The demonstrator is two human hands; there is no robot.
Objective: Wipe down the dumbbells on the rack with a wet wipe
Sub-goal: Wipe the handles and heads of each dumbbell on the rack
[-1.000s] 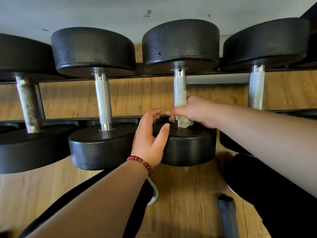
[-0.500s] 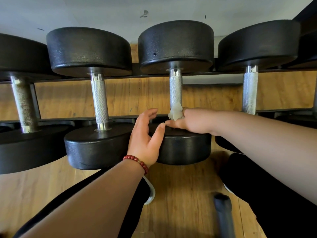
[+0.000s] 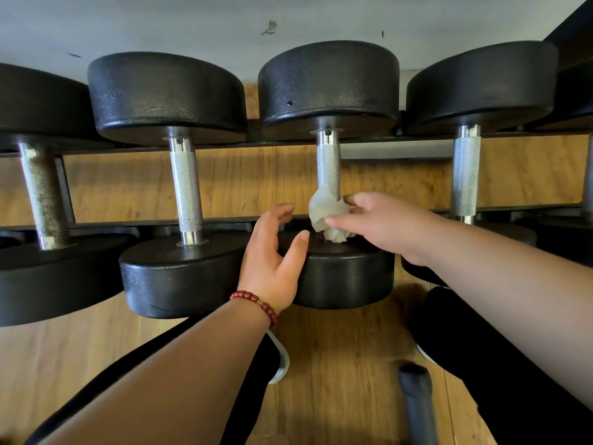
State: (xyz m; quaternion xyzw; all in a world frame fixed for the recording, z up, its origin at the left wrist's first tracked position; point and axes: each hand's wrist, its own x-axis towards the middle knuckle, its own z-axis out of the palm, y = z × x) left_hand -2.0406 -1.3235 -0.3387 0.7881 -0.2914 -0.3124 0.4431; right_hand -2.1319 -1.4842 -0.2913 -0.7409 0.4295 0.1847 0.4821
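Setting: wood-plank floor [image 3: 337, 348], pale wall [image 3: 192, 20] beyond; black rack rail [image 3: 128, 221] carries a row of black dumbbells [image 3: 167, 97] lying near-to-far.
Wet wipe [image 3: 325, 211]: white, crumpled, pressed to the near end of the knurled handle [image 3: 328, 168] of the third dumbbell [image 3: 327, 85] from the left, just above its near head [image 3: 346, 277].
Right hand [image 3: 385, 223]: thumb and fingers curled, pinching the wipe against the handle.
Left hand [image 3: 272, 255]: fingers spread and loosely curved, holding nothing; palm by the left side of that near head, thumb at its top edge. Contact likely, not certain.
Step in hand: wiping this handle, near end.
Next move: probably wrap the wipe round and run it along the bare far stretch of knurling, then over both heads; firm grip needed so the wipe does not snag.
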